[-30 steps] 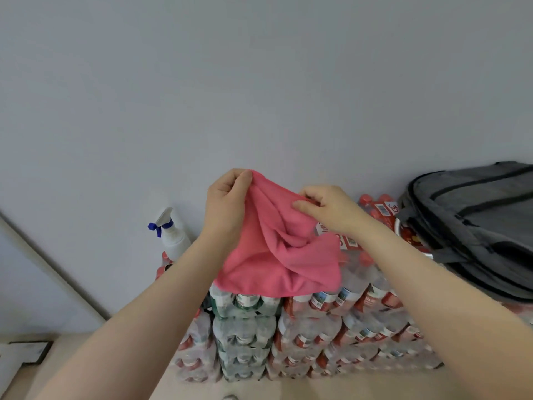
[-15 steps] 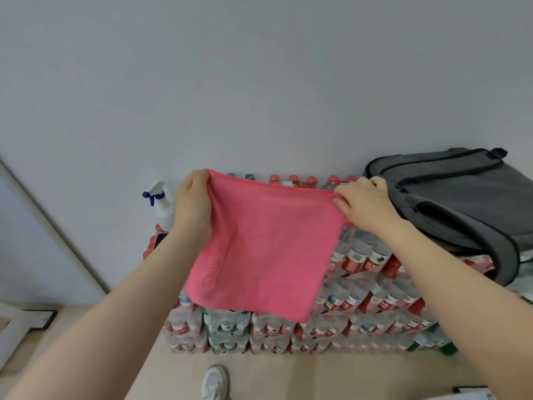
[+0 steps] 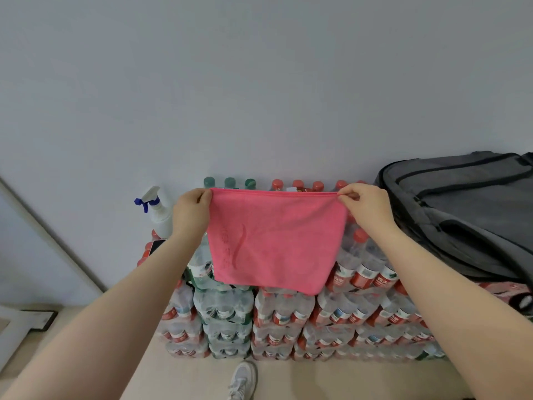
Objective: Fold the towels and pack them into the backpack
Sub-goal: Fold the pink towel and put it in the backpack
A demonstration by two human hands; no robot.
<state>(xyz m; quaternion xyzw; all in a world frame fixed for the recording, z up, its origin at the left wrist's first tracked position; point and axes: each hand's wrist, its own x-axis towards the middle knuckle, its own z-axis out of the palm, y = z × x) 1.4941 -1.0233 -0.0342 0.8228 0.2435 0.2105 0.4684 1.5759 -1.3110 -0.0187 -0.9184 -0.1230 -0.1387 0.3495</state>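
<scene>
Currently both hands pinch the pink towel (image 3: 274, 241) by its top corners: left hand (image 3: 190, 210) at 9 o'clock, right hand (image 3: 364, 204) at 3 (fingers curled). Towel hangs spread, possibly doubled, before stacked water bottles (image 3: 282, 316). Grey backpack (image 3: 467, 209) lies at 3 o'clock atop them.

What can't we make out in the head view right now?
- Backpack: right part cut off by the frame edge; whether a compartment is open, cannot tell.
- Bottles behind the pink towel: hidden by the cloth.
- Towel's embossed mark: too faint to read.
- Bottle labels: too small.
- Dark flat object below the spray bottle: partly hidden by the left arm.
</scene>
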